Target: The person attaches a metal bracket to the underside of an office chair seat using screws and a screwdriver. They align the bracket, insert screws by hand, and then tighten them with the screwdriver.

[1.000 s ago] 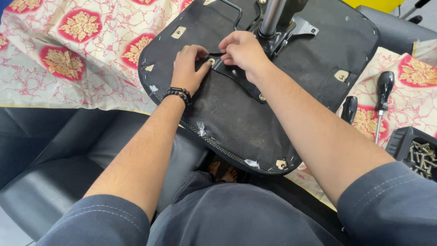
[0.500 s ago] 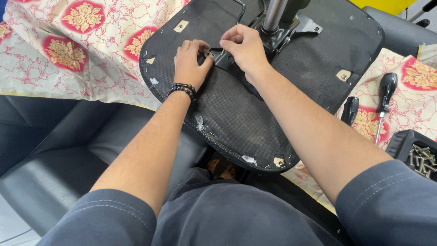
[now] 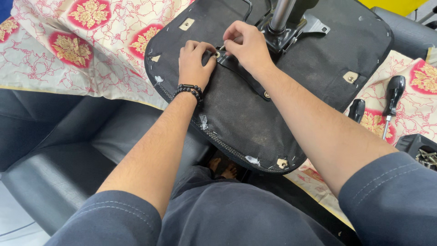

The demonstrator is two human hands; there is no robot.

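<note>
A repair workshop: upturned chair seat point(image 3: 273, 91), screwdrivers point(image 3: 391, 98) on patterned cloth point(image 3: 68, 50)

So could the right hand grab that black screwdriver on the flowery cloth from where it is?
Probably yes. The right hand is busy at the bracket on the upturned chair seat, but the black-handled screwdriver lies in the open on the flowery cloth off to that side, with nothing covering it.

I see the black seat underside point(image 3: 255, 114), dusty grey; the cloth point(image 3: 91, 50) cream with red-gold medallions; black-handled screwdrivers point(image 3: 392, 93).
</note>
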